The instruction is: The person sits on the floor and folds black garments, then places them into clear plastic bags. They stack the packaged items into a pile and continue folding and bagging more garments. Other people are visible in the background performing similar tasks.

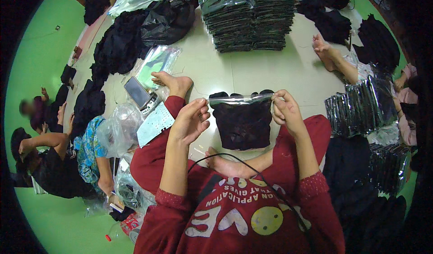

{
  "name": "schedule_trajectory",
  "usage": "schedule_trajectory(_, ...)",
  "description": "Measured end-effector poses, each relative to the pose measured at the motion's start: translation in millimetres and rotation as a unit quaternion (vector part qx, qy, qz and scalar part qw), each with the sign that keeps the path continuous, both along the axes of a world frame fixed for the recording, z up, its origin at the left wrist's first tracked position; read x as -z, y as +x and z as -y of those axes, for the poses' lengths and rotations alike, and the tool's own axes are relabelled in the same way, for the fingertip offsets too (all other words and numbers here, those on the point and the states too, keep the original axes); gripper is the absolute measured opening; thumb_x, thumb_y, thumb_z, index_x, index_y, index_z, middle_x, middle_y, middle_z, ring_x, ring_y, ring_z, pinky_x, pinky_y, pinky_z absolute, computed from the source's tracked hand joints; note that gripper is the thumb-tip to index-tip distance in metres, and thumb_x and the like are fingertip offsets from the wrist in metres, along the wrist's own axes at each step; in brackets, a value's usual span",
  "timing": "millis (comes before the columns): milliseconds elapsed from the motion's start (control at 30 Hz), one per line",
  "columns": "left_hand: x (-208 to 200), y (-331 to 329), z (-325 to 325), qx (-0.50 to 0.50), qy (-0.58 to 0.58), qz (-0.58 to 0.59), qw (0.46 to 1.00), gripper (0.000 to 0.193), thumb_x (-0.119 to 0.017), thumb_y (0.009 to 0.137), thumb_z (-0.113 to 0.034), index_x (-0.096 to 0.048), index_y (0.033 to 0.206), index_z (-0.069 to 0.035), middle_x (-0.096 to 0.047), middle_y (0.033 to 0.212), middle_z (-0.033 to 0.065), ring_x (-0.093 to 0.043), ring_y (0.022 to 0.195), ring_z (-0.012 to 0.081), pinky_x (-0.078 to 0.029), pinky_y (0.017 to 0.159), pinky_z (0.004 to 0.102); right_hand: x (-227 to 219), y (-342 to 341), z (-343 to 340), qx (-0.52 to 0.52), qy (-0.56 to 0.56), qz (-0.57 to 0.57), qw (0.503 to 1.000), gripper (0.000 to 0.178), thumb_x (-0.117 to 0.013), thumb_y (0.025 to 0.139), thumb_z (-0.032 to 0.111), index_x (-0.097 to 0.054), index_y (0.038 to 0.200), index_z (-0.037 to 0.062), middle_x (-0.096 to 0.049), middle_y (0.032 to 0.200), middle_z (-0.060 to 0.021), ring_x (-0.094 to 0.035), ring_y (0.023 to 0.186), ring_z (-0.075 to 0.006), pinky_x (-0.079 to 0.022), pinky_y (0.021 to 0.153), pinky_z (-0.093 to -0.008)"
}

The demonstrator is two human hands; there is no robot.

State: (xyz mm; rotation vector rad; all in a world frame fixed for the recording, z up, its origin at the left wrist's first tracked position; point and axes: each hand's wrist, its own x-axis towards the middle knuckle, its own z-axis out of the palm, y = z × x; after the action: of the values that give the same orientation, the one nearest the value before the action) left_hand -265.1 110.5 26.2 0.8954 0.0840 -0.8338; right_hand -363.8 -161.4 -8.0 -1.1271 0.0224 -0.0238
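My left hand (191, 121) pinches one end of the edge of a clear plastic bag (243, 100). At the other end, my right hand (287, 111) grips the same edge, so it stretches straight between the two hands. Directly below lies a folded black garment (243, 130), in front of my crossed legs. Parts of the garment show beyond the plastic edge too. Whether the garment is inside the bag or under it, I cannot tell.
A tall stack of bagged black garments (250, 21) stands ahead. More bagged piles (358, 107) are at right, with loose black cloth (352, 181) nearer. A phone (136, 93), a pale blue sheet (154, 124) and clear plastic lie left. Other people sit around on the floor.
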Motion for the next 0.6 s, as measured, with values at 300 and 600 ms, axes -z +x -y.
schedule_trajectory(300, 18, 19, 0, -0.038, 0.143, 0.193, 0.97, 0.015, -0.061, 0.088, -0.022, -0.058, 0.087, -0.007, -0.056, 0.072, -0.0011, -0.055, 0.069, 0.01, -0.046, 0.065, 0.0255, 30, 24, 15, 0.024, -0.084, -0.023, 0.996, 0.017, -0.049, 0.096, 0.021, -0.049, 0.104, 0.0065, -0.036, 0.057, 0.0054, -0.027, 0.044, -0.0021, -0.02, 0.039, -0.0186)
schedule_trajectory(600, 123, 2, 26, 0.147, 0.661, 0.38, 0.629, 0.038, -0.062, 0.081, -0.032, -0.061, 0.107, -0.003, -0.062, 0.106, 0.018, -0.059, 0.098, 0.0341, -0.047, 0.084, 0.0418, 180, -3, -20, -0.04, -0.578, -0.084, 0.811, 0.026, -0.045, 0.094, 0.031, -0.053, 0.104, 0.008, -0.063, 0.08, -0.0185, -0.061, 0.076, -0.0362, -0.047, 0.066, -0.0448)
